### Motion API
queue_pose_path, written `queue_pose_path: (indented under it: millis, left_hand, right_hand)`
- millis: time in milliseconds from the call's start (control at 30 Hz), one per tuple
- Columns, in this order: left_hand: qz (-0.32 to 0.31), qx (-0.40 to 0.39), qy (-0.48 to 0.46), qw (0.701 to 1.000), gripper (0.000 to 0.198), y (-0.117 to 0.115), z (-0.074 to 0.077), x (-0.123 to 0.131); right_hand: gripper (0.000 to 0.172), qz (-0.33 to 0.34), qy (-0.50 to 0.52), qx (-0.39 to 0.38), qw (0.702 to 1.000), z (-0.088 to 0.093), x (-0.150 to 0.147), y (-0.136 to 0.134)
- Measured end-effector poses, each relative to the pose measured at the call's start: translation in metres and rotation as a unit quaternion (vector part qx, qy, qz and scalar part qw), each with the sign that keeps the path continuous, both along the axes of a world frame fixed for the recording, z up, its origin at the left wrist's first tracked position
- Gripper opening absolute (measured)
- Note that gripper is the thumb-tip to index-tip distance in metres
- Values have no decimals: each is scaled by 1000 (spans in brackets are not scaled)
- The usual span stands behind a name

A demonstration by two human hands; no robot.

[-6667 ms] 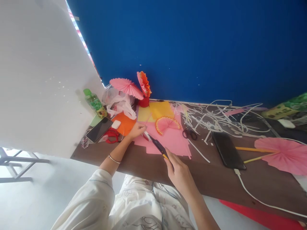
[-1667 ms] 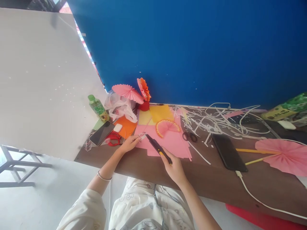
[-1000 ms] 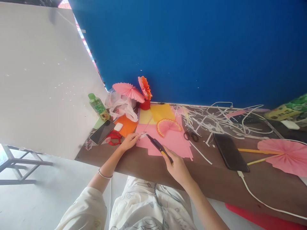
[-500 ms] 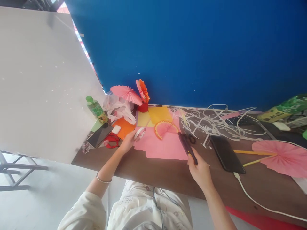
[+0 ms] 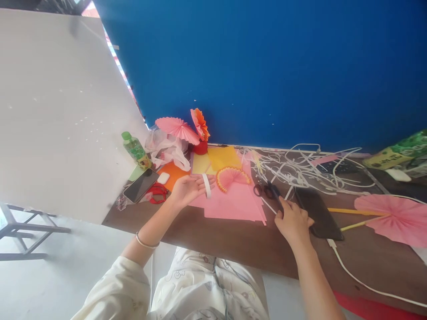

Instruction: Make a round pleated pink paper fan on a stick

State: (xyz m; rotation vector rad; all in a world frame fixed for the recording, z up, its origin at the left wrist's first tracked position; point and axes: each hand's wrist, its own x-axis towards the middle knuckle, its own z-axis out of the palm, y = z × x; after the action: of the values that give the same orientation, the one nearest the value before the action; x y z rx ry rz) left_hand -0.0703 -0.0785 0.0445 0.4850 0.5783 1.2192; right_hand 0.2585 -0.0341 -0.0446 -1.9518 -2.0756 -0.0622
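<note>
My left hand [image 5: 185, 189] is turned palm up with its fingers stretched out, and a narrow white roll of tape [image 5: 207, 186] hangs around them. My right hand [image 5: 295, 220] is low over the table, its fingers around the near end of a long black tool [image 5: 275, 192] whose kind I cannot make out. Dark-handled scissors [image 5: 258, 190] lie just left of that tool. Between my hands, a pleated pink paper fan [image 5: 232, 178] with a yellow and orange edge rests on pink paper sheets [image 5: 230, 206].
Several white paper strips [image 5: 293, 166] cover the back right. A black phone [image 5: 318, 218] and a pink fan with sticks [image 5: 395, 218] lie rightward. At left are a green-capped bottle [image 5: 136, 151], another phone [image 5: 140, 184], a red-handled tool [image 5: 158, 194] and a plastic bag [image 5: 170, 151].
My right hand has moved right with the black tool, away from the fan and down beside the scissors. My left hand has turned palm up and shifted right, the tape roll now around its fingers.
</note>
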Motion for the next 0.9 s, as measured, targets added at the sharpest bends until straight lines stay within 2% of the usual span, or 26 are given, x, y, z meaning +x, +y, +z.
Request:
queue_pose_path:
  millis: [67, 133, 233, 300, 400, 500, 700, 900]
  left_hand:
    - [-7, 27, 24, 999, 34, -2, 3, 6]
    - [-14, 53, 53, 997, 39, -5, 4, 13]
    - [-28, 63, 114, 991, 48, -11, 6, 24]
    - [-46, 57, 164, 984, 50, -14, 7, 31]
    - [-81, 67, 216, 971, 49, -17, 8, 37]
    - [-112, 89, 237, 961, 50, -17, 10, 38]
    - [-154, 95, 264, 948, 44, -17, 10, 38]
    - [-162, 93, 304, 934, 33, -17, 7, 38]
  right_hand:
    - [32, 6, 28, 58, 998, 8, -11, -5]
    - [25, 91, 111, 127, 981, 22, -27, -11]
    - [21, 268, 247, 170, 916, 52, -58, -24]
    - [22, 359, 265, 183, 876, 73, -78, -31]
    - [27, 446, 255, 172, 841, 96, -100, -36]
    - [27, 482, 217, 167, 832, 105, -107, -35]
    - [30, 496, 107, 185, 841, 103, -105, -35]
    - [29, 520, -4, 253, 816, 105, -107, -37]
